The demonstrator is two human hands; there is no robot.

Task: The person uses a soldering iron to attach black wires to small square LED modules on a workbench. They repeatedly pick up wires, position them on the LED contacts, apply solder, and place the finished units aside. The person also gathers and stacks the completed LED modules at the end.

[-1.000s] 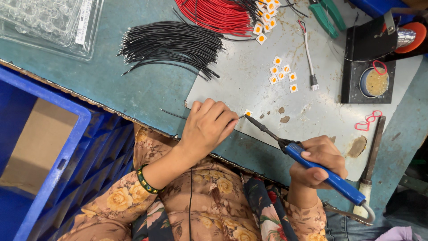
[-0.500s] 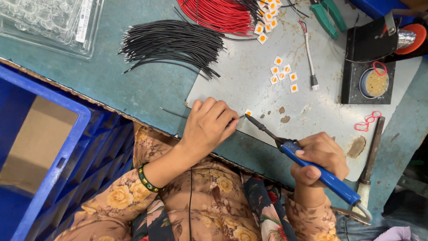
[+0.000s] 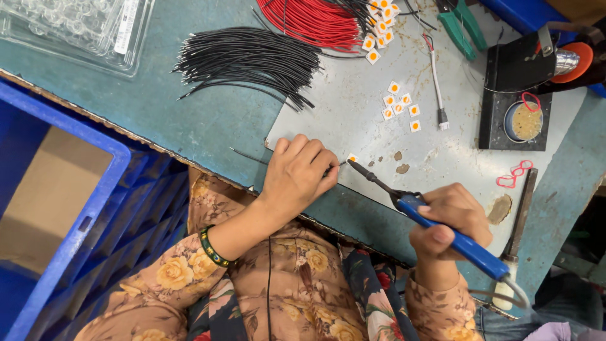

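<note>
Pinned small square orange-centred white chip [image 3: 351,158] under closed left hand [image 3: 300,177] for steadiness; right hand [image 3: 451,218] gripped blue-handled soldering iron [image 3: 435,224], tip beside chip.

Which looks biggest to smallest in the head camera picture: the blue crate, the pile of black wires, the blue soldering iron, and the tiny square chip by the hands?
1. blue crate, cut off by the frame
2. pile of black wires
3. blue soldering iron
4. tiny square chip
</note>
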